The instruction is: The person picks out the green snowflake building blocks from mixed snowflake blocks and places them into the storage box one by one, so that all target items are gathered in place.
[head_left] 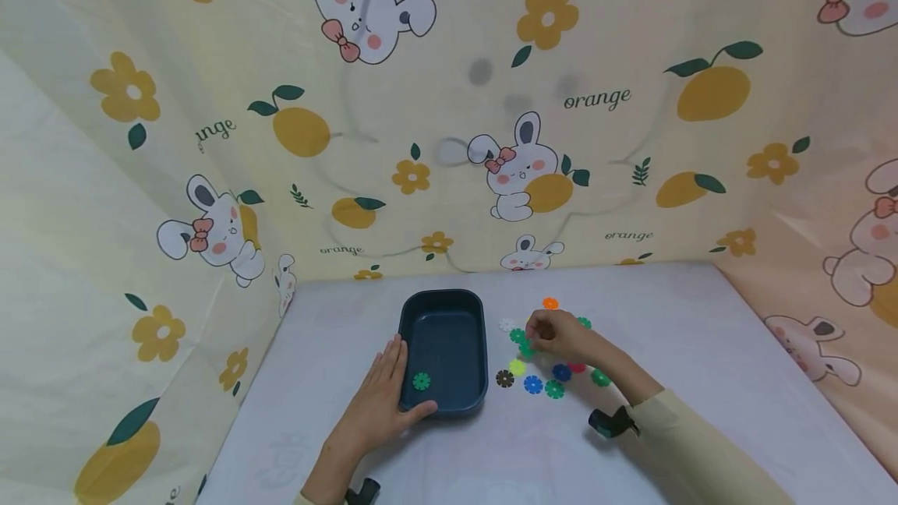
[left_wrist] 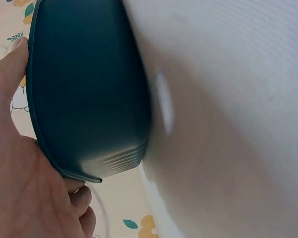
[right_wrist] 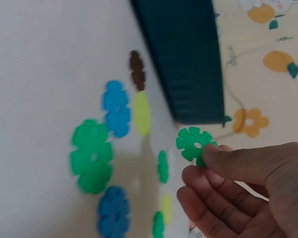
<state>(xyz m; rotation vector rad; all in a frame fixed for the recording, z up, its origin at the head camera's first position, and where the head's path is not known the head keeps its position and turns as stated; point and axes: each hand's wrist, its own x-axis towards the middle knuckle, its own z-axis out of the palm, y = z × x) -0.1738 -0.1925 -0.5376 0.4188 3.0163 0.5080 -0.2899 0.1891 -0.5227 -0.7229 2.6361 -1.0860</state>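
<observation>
My left hand rests against a dark blue plastic tray, its straight fingers along the left side and its thumb at the near rim. One green flower-shaped disc lies inside the tray. Between thumb and forefinger, my right hand pinches a green flower-shaped disc by its edge, above the table right of the tray. Its other fingers curve loosely. Beneath and around that hand lie loose discs, among them a brown disc, a blue disc and an orange disc.
A white-covered table carries everything. Behind it and at both sides hangs a cream curtain printed with rabbits and oranges. Several more discs, such as a yellow-green disc and a white disc, lie close to the tray's right side.
</observation>
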